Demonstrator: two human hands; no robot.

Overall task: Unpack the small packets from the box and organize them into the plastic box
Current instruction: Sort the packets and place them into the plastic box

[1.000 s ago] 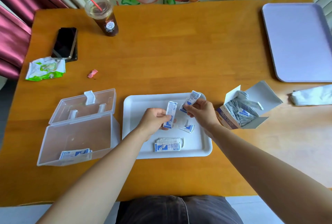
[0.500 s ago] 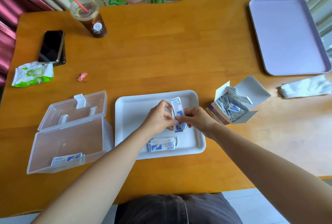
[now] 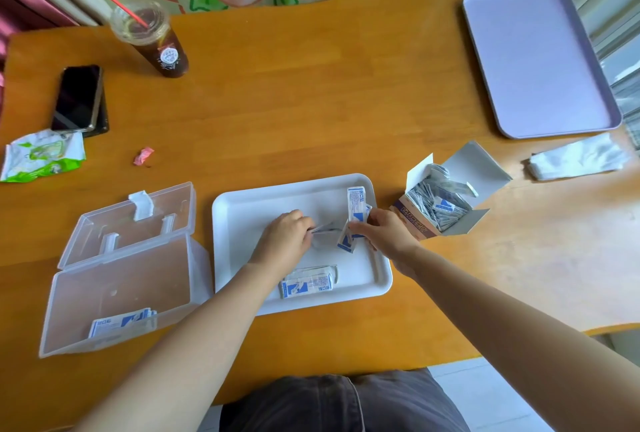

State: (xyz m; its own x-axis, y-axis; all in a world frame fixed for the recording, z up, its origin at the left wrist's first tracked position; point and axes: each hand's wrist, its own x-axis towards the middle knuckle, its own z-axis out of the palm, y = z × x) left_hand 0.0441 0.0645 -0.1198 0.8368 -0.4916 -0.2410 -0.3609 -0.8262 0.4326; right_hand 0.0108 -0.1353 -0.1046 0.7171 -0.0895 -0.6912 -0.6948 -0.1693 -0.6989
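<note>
At the left of the table [image 3: 311, 102], the plastic box [image 3: 114, 275] is lying open, stored packets [image 3: 121, 322] sitting in its near corner; over the white tray [image 3: 242, 210], the left hand [image 3: 284, 241] is pinching a thin packet [image 3: 323, 228] in curled fingers [image 3: 304, 223]; a small stack [image 3: 306, 282] is resting on the tray's near side; the right hand [image 3: 384, 234] is gripping several blue-and-white packets [image 3: 356, 201]; farther right, the cardboard box [image 3: 415, 223] is gaping, packets inside.

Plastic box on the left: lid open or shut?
Open. The lid lies folded back behind the plastic box, with a few packets inside.
</note>
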